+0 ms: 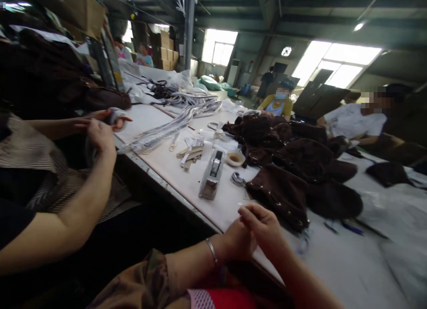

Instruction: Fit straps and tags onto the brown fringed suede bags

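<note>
My left hand (238, 241), with a silver bangle on the wrist, is at the table's near edge, its fingers curled and partly covered by my other hand. My right hand (263, 222) overlaps it, thumb and fingertips pinched together; whatever is between them is too small to make out. Just beyond lies a dark brown fabric bag (278, 193) with metal eyelets. A tape dispenser (213, 173) stands to the left of the bag, beside a roll of tape (234, 158).
On the white table (167, 166) are a pile of brown bags (293, 153), cut strips (191, 154), plastic-wrapped straps (173, 126) and a blue-handled tool (352, 228). A co-worker's hands (103, 128) are at the left. Other people sit across the table.
</note>
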`<action>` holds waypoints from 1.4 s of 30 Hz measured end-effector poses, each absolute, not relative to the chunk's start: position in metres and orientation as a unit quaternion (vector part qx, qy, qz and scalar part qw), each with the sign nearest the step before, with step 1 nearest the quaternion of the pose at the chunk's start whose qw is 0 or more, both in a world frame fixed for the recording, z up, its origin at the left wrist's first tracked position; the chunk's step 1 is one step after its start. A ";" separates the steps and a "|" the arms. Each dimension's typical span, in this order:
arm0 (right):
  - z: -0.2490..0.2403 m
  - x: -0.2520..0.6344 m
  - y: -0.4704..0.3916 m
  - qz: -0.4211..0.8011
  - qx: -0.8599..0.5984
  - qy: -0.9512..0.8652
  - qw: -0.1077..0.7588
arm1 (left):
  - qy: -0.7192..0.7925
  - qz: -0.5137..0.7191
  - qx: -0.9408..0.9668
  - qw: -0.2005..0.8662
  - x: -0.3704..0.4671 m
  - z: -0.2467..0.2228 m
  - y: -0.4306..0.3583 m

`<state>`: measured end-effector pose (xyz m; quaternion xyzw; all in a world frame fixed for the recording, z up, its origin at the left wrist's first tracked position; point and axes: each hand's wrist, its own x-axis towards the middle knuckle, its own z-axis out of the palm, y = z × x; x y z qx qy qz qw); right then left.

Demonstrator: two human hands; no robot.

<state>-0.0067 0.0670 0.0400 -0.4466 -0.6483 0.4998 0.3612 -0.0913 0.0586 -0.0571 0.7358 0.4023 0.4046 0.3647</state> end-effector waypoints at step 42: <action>-0.005 0.137 -0.011 0.638 -0.518 -0.282 0.495 | 0.313 0.359 0.879 -0.016 -0.007 -0.015 0.026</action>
